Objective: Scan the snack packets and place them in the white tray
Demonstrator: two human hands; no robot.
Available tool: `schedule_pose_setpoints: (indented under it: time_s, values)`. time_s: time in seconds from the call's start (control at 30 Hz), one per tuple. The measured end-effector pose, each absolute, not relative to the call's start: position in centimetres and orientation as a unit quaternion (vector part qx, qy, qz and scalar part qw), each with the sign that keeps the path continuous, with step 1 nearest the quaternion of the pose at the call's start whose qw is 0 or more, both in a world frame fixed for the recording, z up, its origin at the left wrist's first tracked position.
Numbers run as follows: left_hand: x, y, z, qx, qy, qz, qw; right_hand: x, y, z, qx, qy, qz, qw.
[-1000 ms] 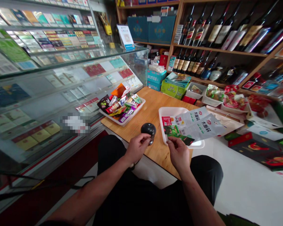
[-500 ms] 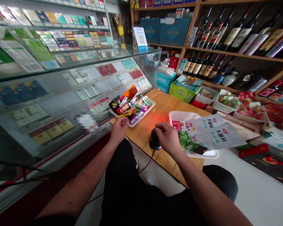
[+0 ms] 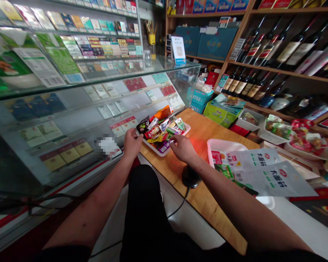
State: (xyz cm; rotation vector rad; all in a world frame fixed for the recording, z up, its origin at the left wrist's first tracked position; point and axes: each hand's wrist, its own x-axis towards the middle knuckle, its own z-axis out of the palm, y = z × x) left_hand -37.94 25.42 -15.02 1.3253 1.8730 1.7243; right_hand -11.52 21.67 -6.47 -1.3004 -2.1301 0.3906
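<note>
A white tray (image 3: 160, 154) heaped with small snack packets (image 3: 160, 131) sits at the far left of the wooden table. My left hand (image 3: 132, 143) is at the tray's left corner, thumb and fingers around its rim beside a black packet (image 3: 143, 124). Over the tray's near right edge is my right hand (image 3: 182, 148), thumb and forefinger apart, close to a purple packet (image 3: 164, 147); whether it touches the packet is unclear. Below my right wrist, a black corded scanner (image 3: 190, 177) stands on the table, partly hidden by the forearm.
A second white tray (image 3: 226, 143) at the right holds large grey snack bags (image 3: 281, 178) and green packets. The glass display counter (image 3: 79, 120) borders the table on the left. Shelves with bottles (image 3: 287, 51) and open snack boxes (image 3: 276, 127) stand behind and right.
My right hand has left the scanner and moved left to the packet tray. My left hand has shifted to the tray's left corner. The view has turned slightly.
</note>
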Motion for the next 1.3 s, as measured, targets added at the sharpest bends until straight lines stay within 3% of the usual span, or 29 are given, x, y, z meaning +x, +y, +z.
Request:
schedule_pose_setpoints:
  time_s: [0.37, 0.73, 0.93, 1.07, 1.3]
  values:
    - [-40.4, 30.6, -15.3, 0.509, 0.692, 0.496, 0.127, -15.9, 24.5, -7.0, -0.486, -0.820, 0.163, 0.255]
    - [-38.3, 27.0, -8.2, 0.480, 0.561, 0.675, 0.015, -13.9, 23.8, -6.3, -0.473, -0.809, 0.169, 0.305]
    - [-34.6, 23.1, -3.9, 0.502, 0.511, 0.691, 0.095, -11.6, 21.9, -4.4, -0.460, -0.783, 0.160, 0.386]
    - [-30.8, 20.8, -3.2, 0.514, 0.471, 0.692, 0.187, -9.5, 20.0, -3.7, -0.452, -0.742, 0.235, 0.436]
    - [-24.3, 18.2, -3.1, 0.512, 0.400, 0.682, 0.337, -5.1, 16.1, -4.4, -0.452, -0.697, 0.350, 0.434]
